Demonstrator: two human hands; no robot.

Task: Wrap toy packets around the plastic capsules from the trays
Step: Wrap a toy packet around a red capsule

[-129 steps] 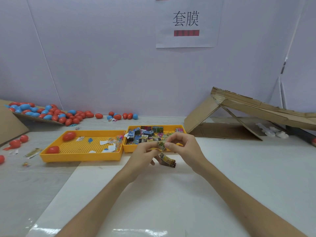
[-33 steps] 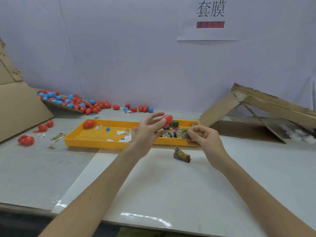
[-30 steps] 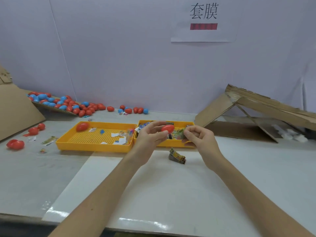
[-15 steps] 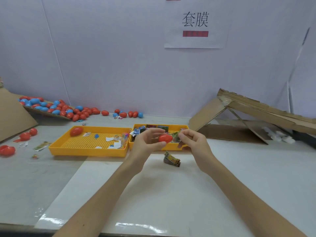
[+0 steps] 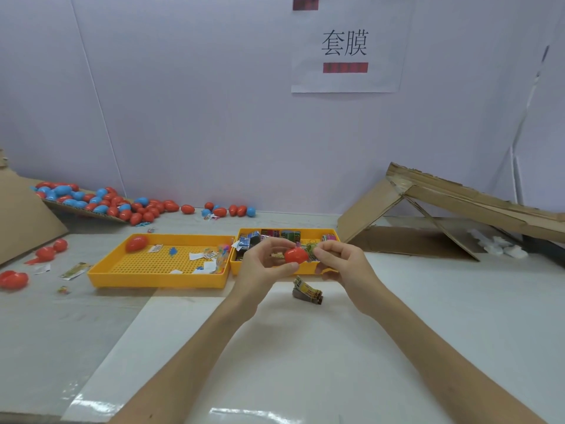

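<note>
Currently my left grip pinches a red capsule; my right grip pinches a toy packet against it.

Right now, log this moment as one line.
left hand: holds red capsule | right hand: pinches toy packet | wrap: not done

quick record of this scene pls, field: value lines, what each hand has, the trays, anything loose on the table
left hand: pinches red capsule
right hand: pinches toy packet at the capsule's right end
left tray: yellow; spare capsule and paper scraps inside
right tray: yellow; loose packets inside
table: folded packet lying below the hands
far left: capsule pile, red and blue
</note>
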